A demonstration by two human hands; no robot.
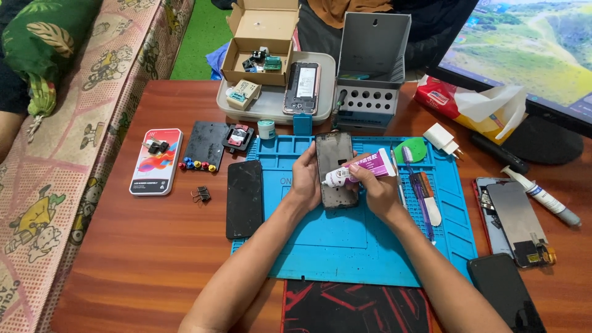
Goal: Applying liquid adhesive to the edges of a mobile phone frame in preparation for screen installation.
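My left hand (pixel 306 177) grips the left edge of a dark phone body (pixel 333 161) held over the blue work mat (pixel 345 246). My right hand (pixel 373 185) squeezes a white and pink glue tube (pixel 364 169), whose nozzle points left across the phone's middle. A black phone screen (pixel 245 198) lies at the mat's left edge, close to my left wrist. To the right of my right hand, a toothbrush (pixel 412 166) and slim tools (pixel 427 197) rest on the mat.
A white tray (pixel 271 108) at the back holds an open cardboard box (pixel 259 43) and a phone frame (pixel 302 88). A grey tool holder (pixel 369 68) stands beside it. Phones and screens (pixel 515 219) lie right; a monitor (pixel 530 55) stands behind. A phone box (pixel 156 161) lies left.
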